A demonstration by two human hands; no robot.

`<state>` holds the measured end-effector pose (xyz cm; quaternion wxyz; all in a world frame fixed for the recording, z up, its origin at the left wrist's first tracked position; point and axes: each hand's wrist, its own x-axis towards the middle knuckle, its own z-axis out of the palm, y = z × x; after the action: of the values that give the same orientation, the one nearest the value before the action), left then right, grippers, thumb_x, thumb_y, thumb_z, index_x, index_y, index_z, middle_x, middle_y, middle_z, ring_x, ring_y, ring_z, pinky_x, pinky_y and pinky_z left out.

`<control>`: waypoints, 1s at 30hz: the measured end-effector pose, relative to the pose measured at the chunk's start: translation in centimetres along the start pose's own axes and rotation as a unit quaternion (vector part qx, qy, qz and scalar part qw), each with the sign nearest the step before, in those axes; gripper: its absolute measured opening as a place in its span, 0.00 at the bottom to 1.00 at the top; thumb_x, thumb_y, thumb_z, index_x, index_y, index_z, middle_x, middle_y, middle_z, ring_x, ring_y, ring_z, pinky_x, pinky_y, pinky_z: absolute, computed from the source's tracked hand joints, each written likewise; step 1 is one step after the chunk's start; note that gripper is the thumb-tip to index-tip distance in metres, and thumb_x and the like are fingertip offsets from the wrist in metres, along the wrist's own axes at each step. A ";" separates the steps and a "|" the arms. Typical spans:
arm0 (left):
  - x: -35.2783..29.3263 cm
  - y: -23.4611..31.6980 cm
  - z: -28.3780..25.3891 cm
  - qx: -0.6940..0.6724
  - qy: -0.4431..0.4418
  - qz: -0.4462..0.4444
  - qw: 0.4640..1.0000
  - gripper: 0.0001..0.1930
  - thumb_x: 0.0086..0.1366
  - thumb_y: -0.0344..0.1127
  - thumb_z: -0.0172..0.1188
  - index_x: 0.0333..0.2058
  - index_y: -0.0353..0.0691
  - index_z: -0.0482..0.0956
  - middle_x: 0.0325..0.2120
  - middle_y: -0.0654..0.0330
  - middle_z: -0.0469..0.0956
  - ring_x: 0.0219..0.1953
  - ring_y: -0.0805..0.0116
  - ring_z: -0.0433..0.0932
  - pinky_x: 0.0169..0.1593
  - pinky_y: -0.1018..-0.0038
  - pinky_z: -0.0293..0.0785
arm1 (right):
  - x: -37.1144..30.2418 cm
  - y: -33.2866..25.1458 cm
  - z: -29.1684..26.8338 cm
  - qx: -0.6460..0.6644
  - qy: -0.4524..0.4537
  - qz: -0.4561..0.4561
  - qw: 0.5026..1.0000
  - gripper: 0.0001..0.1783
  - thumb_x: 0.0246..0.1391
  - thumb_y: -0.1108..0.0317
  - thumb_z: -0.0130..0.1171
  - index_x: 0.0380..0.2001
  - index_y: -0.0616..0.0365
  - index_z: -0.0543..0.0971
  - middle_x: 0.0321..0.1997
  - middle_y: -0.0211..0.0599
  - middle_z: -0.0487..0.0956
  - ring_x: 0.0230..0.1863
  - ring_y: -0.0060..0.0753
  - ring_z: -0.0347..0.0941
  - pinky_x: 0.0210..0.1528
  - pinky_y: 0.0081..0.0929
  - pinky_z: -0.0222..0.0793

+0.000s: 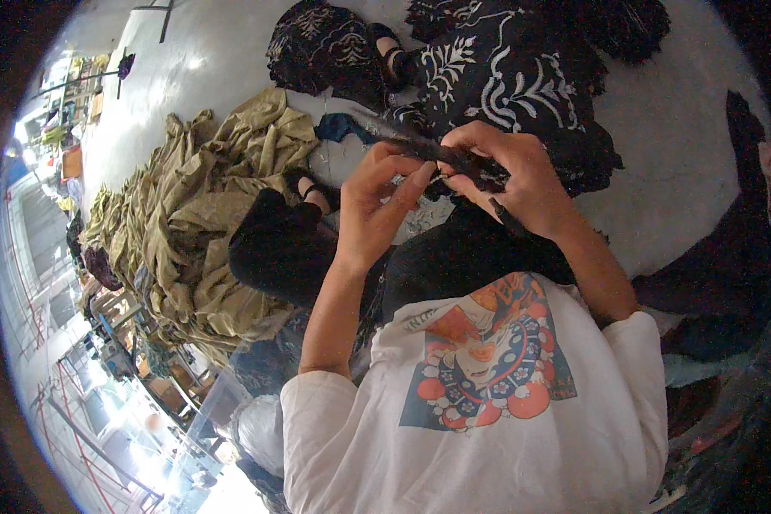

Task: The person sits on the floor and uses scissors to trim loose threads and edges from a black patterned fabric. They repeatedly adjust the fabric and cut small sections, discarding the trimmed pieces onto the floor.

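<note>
My left hand [379,204] and my right hand [516,178] meet in front of me over my lap. Between them stretches a dark strip of cloth [464,163], pinched by the fingers of both. One end of that strip trails out of my right hand along its wrist side. The left thumb and forefinger are pressed together close to the right fingertips; any small tool or thread between them is too small to make out. Just beyond the hands lies a black cloth with white leaf-and-scroll embroidery [522,94].
A large heap of olive cloth [188,214] spreads over the grey floor [206,64] on the left. Another black patterned bundle [321,47] lies at the far side, near a foot in a black sandal [389,58]. A person's dark clothing [728,231] shows at the right edge.
</note>
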<state>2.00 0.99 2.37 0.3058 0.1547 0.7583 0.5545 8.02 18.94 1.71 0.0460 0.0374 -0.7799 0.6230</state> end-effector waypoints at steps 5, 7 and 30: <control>0.4 -0.1 0.3 -0.037 0.066 -0.048 0.996 0.07 0.60 0.29 0.54 0.36 0.35 0.75 0.27 0.66 0.72 0.30 0.83 0.67 0.32 0.85 0.64 | -0.2 0.0 -0.7 0.016 -0.001 0.015 1.000 0.16 0.42 0.80 0.58 0.37 0.61 0.70 0.30 0.30 0.75 0.31 0.16 0.71 0.34 0.17 0.69; 0.3 -0.2 0.1 -0.007 0.046 0.030 0.998 0.11 0.54 0.26 0.59 0.38 0.36 0.75 0.27 0.65 0.73 0.29 0.79 0.68 0.34 0.83 0.65 | -0.2 0.4 -0.8 0.085 0.026 0.011 0.996 0.17 0.43 0.80 0.58 0.39 0.62 0.69 0.30 0.31 0.74 0.31 0.16 0.71 0.34 0.16 0.69; 0.3 0.2 -5.6 -0.123 -0.109 -0.161 0.973 0.06 0.54 0.28 0.58 0.32 0.37 0.75 0.27 0.69 0.73 0.31 0.83 0.69 0.37 0.86 0.62 | -1.3 1.2 1.2 0.078 -0.033 0.088 0.993 0.16 0.45 0.66 0.60 0.38 0.58 0.70 0.26 0.34 0.73 0.27 0.22 0.69 0.30 0.21 0.65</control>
<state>-1.79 -2.99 3.56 0.4888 0.0510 0.6616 0.5664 9.15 18.00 0.13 -0.0375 -0.0074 -0.7302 0.6822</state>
